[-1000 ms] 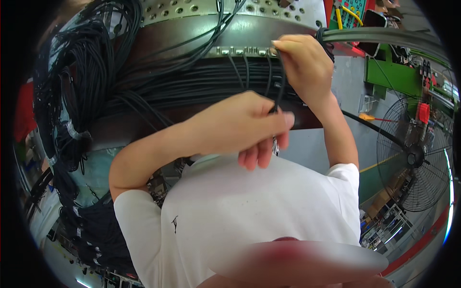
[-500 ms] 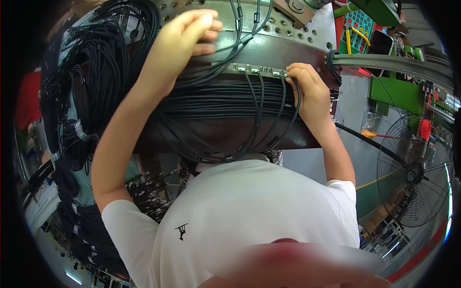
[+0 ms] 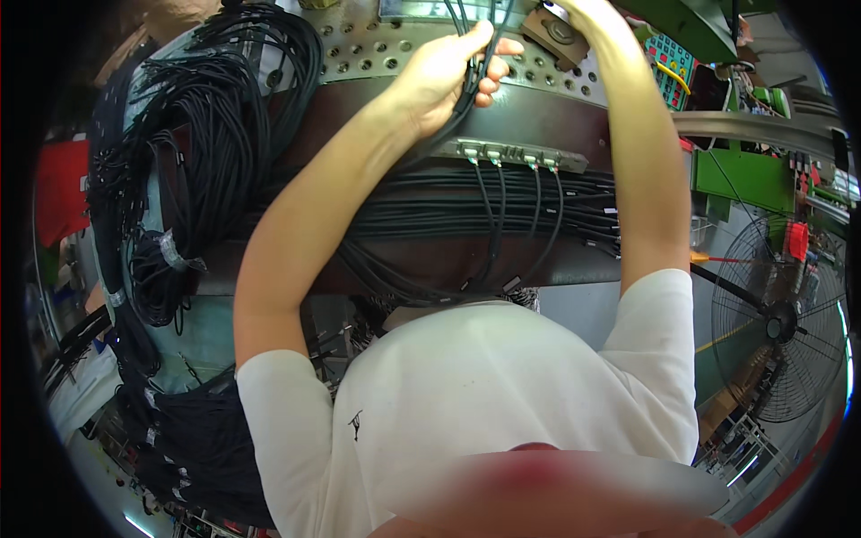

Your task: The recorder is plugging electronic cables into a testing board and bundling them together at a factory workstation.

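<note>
My left hand [image 3: 453,79] is closed around a few black cables [image 3: 468,97] above the holed metal plate, its thumb on top and fingertips showing past them. Below it, a narrow metal connector fixture [image 3: 516,154] lies across the dark bench edge. Several small connectors with black cables sit in its slots, and their cables loop down toward me. Past the far edge of the view reaches my right arm [image 3: 650,152]; only the back of my right hand [image 3: 583,7] shows at the top, with its fingers cut off.
Thick bundles of black cables [image 3: 206,117] hang at the left, and more lie along the bench [image 3: 413,202]. A metal block with a bolt [image 3: 554,34] stands on the holed plate [image 3: 377,45]. At the right are a metal rail [image 3: 753,130] and a black fan [image 3: 776,323].
My right hand has left the fixture's right end and moved up to the top edge. My left hand has moved right and closed around the black cables.
</note>
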Available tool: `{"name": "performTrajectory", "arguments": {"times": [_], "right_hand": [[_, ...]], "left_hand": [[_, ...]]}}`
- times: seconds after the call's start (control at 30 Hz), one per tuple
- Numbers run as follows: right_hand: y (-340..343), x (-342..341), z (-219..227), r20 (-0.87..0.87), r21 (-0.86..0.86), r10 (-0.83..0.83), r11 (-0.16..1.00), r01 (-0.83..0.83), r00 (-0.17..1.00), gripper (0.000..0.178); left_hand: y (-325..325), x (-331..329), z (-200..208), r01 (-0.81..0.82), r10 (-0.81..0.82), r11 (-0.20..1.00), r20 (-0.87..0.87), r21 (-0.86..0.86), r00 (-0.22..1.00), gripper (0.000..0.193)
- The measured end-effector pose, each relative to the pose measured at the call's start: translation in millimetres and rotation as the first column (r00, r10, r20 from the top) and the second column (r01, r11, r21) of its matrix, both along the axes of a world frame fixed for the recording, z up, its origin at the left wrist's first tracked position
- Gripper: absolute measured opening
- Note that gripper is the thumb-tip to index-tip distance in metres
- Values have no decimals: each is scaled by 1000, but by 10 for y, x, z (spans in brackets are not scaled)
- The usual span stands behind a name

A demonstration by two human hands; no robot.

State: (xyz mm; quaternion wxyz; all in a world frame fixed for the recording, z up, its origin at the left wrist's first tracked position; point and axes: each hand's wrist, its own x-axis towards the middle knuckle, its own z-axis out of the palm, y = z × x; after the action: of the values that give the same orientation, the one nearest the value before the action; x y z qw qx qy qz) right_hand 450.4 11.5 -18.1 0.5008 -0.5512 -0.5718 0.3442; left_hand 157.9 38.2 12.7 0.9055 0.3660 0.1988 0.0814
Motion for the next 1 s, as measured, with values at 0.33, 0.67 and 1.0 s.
{"name": "performTrajectory", "arguments": {"times": [0.33,0.67,1.0], "right_hand": [[-443,-1368,703,80,392,-313,883,259,946,27],[-884,-1595,465,276,-241,41,970,27,960,34],[-889,-1744,359,820,338,-229,934,-119,525,36]], "left_hand": [[-90,-435,341,54,-60,996,-74,-77,995,45],[-174,-1762,607,-149,125,979,-173,-138,977,40],[2409,-3523,127,-163,781,604,-537,780,319,65]]}}
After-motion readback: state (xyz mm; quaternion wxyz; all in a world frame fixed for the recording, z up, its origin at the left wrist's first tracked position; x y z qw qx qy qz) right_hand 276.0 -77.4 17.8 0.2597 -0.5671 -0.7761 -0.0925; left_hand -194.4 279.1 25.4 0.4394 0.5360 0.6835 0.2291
